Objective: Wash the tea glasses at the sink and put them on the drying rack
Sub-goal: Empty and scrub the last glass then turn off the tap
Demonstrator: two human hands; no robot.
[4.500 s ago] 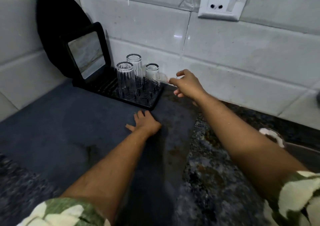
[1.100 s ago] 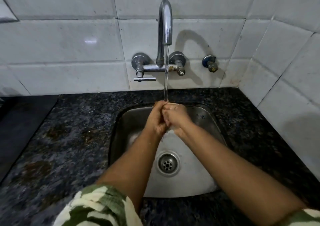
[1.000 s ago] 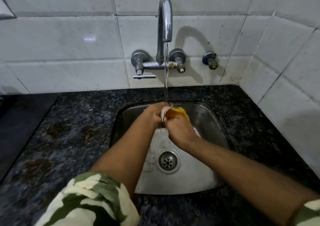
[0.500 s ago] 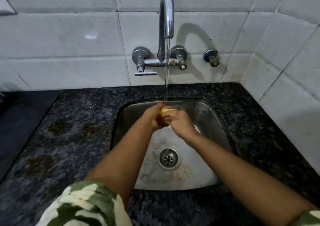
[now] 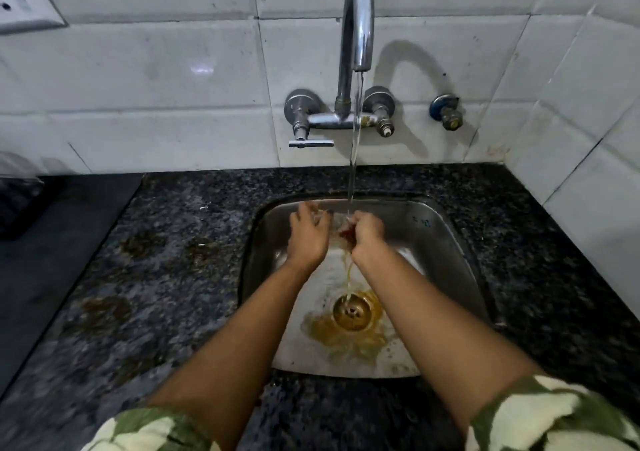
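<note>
The person holds a tea glass (image 5: 337,223) under the tap (image 5: 357,24), and the stream of water (image 5: 354,159) lands right between the two hands. The glass lies tipped on its side, with the left hand (image 5: 308,234) at one end and the right hand (image 5: 366,232) at the other. The right hand is curled round its end in a firm grip. The left hand's fingers are spread and only lightly bent against the glass; whether they truly clasp it cannot be told, since the clear glass blurs in the water. Holding it sideways looks meant to let the stream flush out the leftover tea: a brown trickle (image 5: 347,270) falls from below the right hand and pools round the drain (image 5: 352,312), nearer the person than both hands.

Both hands sit near the far wall of the steel sink (image 5: 446,242), just inside its rim, so there is little room to push further away. Toward the person the basin lies open. The tap lever (image 5: 311,143) stands above and beyond the left hand. Further out past the left hand, across the speckled counter (image 5: 166,260), a dark mat (image 5: 52,242) begins, with a black edge at the frame's border that may be the drying rack; that way looks unobstructed.
</note>
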